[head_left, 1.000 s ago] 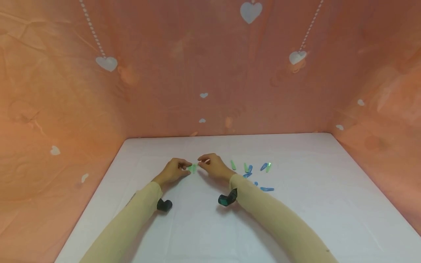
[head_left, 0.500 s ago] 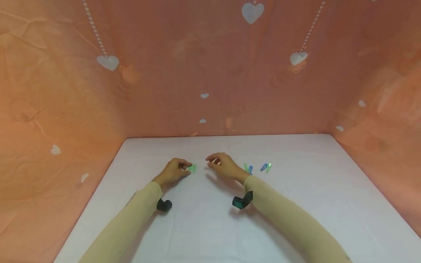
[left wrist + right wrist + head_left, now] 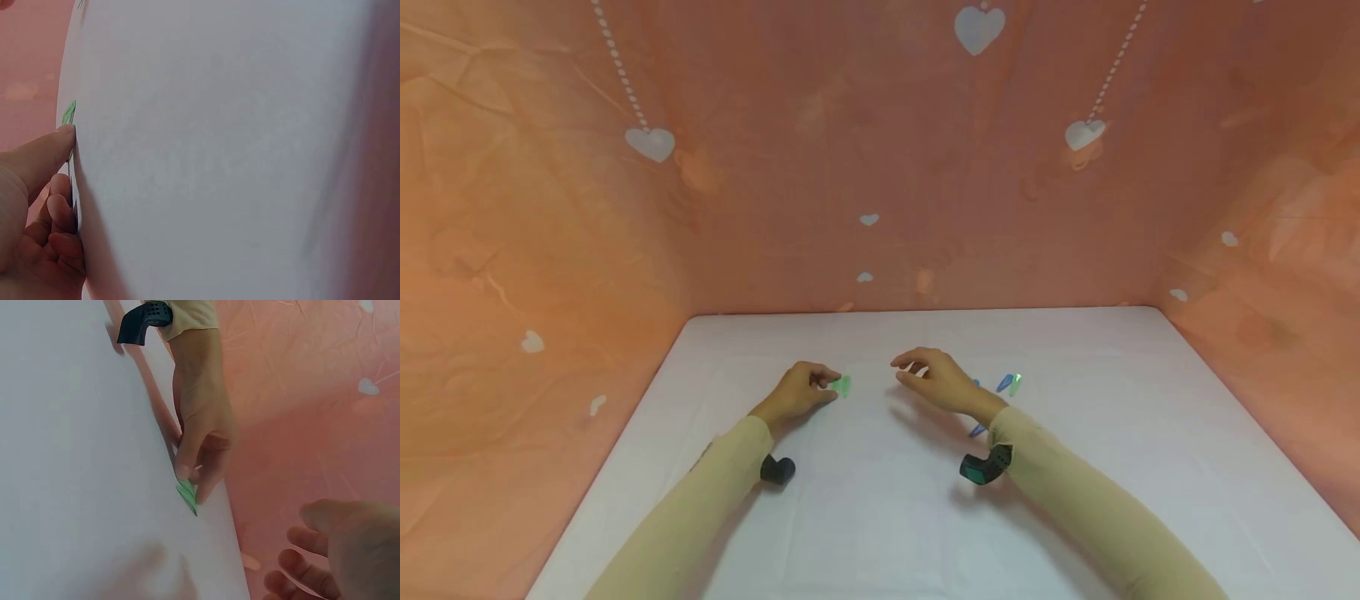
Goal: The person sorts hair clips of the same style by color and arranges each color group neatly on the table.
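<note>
Low over the left of the white table, my left hand (image 3: 802, 388) pinches small green snap hair clips (image 3: 846, 386) between thumb and fingers; their ends stick out past the fingertips. In the left wrist view the thumb (image 3: 47, 153) lies against a green clip (image 3: 69, 112) close to the table surface. My right hand (image 3: 936, 380) hovers to the right of them, fingers loosely bent and apart, with nothing between them. Just beyond the right wrist lie a blue hair clip (image 3: 1005, 382) and a green clip (image 3: 1016, 384).
Another blue clip (image 3: 977, 431) shows beside the right forearm, which hides part of the clip group. The white table (image 3: 865, 517) is bounded by orange cloth walls (image 3: 775, 208) with heart prints at the back and sides.
My right hand has moved right, away from the green clips, and its arm now covers several of the loose clips. The left hand stays in place at the green clips.
</note>
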A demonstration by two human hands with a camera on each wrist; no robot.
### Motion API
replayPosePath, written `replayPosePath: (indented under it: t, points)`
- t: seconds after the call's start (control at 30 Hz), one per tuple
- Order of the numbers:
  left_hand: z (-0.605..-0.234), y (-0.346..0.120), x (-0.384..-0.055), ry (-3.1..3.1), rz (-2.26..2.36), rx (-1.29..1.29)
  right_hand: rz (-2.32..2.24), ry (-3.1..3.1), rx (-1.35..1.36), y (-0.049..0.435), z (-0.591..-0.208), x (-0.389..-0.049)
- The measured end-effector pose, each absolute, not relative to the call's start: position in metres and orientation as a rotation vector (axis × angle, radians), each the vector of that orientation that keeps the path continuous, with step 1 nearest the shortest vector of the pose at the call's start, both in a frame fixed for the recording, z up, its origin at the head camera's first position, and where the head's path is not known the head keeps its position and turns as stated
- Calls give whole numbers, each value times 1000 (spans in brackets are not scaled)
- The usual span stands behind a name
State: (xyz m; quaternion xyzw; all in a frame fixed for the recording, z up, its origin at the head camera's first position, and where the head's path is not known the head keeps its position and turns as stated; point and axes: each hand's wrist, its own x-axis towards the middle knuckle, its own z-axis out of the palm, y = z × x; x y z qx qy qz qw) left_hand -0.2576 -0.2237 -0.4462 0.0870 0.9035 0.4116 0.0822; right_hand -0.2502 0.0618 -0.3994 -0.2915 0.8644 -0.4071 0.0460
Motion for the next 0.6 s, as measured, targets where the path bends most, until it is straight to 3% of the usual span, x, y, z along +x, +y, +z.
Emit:
replayPosePath:
  t: [0.6]
  points:
    - [-449,-225,-259,2701,1239,248,-1202,2708,-839,116,-402,-242]
